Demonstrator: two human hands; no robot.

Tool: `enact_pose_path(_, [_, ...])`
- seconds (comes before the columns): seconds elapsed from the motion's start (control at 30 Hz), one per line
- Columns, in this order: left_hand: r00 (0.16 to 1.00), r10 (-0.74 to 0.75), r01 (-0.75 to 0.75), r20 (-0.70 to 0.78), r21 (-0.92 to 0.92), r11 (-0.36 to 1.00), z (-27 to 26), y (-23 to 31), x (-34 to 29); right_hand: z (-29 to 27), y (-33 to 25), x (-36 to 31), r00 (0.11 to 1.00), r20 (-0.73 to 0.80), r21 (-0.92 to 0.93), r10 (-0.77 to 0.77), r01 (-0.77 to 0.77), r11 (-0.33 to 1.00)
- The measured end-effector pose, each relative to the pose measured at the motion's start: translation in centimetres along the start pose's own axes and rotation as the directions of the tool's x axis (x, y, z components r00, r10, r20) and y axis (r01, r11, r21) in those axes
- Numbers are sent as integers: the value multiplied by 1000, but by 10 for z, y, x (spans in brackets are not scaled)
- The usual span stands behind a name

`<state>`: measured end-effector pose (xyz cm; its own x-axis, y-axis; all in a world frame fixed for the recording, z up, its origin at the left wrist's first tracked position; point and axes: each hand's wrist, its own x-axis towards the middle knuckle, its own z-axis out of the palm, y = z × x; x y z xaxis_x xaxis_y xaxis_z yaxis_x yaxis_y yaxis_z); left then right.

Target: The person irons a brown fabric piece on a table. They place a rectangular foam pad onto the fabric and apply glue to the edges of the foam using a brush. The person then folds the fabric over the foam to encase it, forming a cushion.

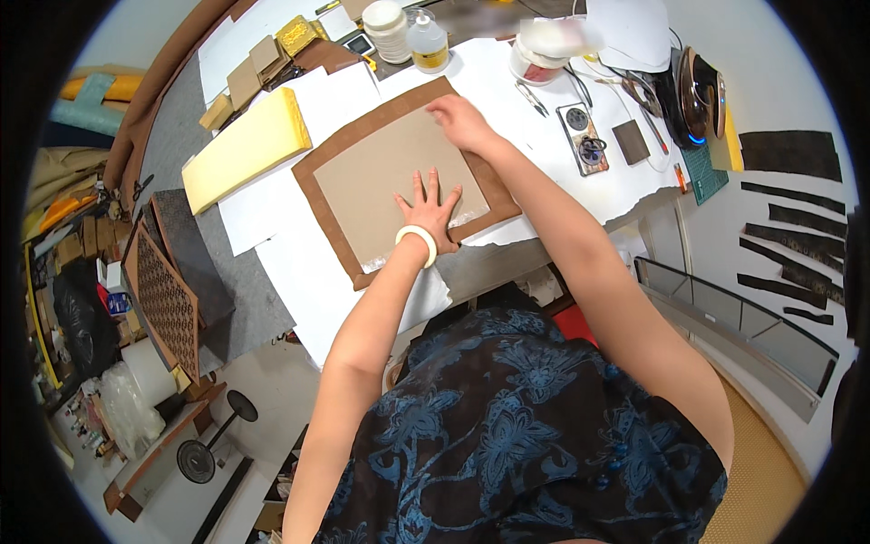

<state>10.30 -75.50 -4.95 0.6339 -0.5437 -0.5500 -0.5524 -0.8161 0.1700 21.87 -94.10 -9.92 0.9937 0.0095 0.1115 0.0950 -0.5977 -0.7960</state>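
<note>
Centre of frame: one flat grey-beige cardboard panel lies on one larger brown suede-like fabric sheet, so that brown shows as a border on all four sides. Likely laid this way so the margin stays even.

Left hand, lower centre of the panel: open, fingers spread, palm flat on the board. Judged to be pinning it against sliding. One white bangle at that wrist.

Right hand, at the panel's upper right edge: fingers bent, tips pressing down where board meets brown border; it grips nothing that shows.

The stack rests on white paper sheets covering the worktable, probably as a clean underlay.

Counts, surroundings:
- one long yellow foam block, left of the panel, touching paper, apart from the fabric;
- one clear bottle with yellowish liquid, top centre;
- one stack of white round lids just beside it;
- one brown lattice-patterned panel, leaning at lower left;
- seven or so black fabric strips at right, exact number unclear.
</note>
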Motion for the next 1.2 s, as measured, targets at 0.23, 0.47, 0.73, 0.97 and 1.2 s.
enact_pose_path(0.23, [997,26,-24,71,-24,999,-24,-5,-5,-42,57,-143,764,-419,406,491,-326,854])
enact_pose_path(0.47, [961,220,-192,166,-169,967,-87,-44,14,44,35,-289,727,11,546,687,-579,605])
enact_pose_path(0.73, [856,412,-121,312,-654,747,-192,-99,49,107,-41,-154,797,302,626,523,-579,522])
enact_pose_path(0.97, [822,451,-9,348,-784,621,-209,-109,59,110,-34,-86,759,330,791,562,-547,274])
enact_pose_path(1.2, [890,439,-362,125,-392,846,-99,-78,34,45,27,-147,604,343,929,719,-329,-167])
